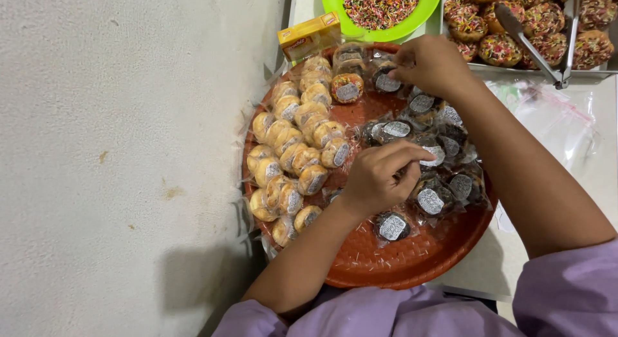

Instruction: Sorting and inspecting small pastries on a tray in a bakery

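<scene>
A round red woven tray (399,263) holds several plastic-wrapped pastries with white labels. Pale golden ones (296,153) fill its left side and dark chocolate ones (430,200) lie on the right. My left hand (380,176) hovers over the tray's middle, fingers curled and pinching the wrapper of a dark pastry (432,155). My right hand (428,63) reaches to the tray's far edge, fingertips closed on another dark wrapped pastry (386,81).
A green plate of coloured sprinkles (380,12) and a small yellow box (309,36) sit beyond the tray. A metal pan of sprinkle-topped pastries (515,34) with metal tongs (534,47) stands at top right. Clear plastic bags (553,118) lie at right. Grey wall at left.
</scene>
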